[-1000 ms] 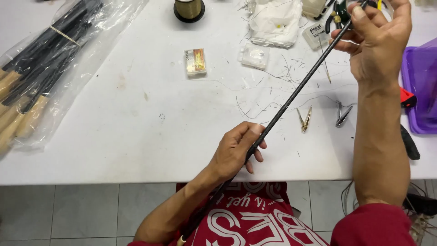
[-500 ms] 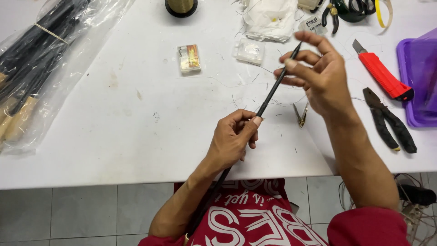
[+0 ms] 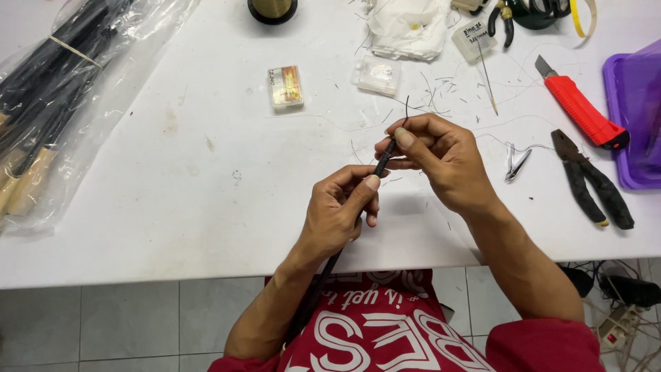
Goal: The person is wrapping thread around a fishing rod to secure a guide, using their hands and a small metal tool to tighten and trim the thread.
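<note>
A thin black rod [image 3: 383,161] runs from my lap up over the white table's front edge [image 3: 172,255]. My left hand [image 3: 339,212] grips the rod's middle part, thumb on top. My right hand [image 3: 435,158] pinches the rod near its upper tip, where a thin dark wire sticks out above my fingers. The two hands sit close together, almost touching. The rod's lower part is hidden behind my left forearm.
A clear plastic bag of black rods with wooden handles [image 3: 48,103] lies at the left. Black pliers [image 3: 592,180], a red utility knife [image 3: 580,110], small clippers [image 3: 516,164], a purple tray [image 3: 637,117], small boxes [image 3: 285,87] and wire scraps lie around.
My right hand slid down the rod from far up at the right toward my left hand. The rod has moved back toward me, so less of it shows above the hands.
</note>
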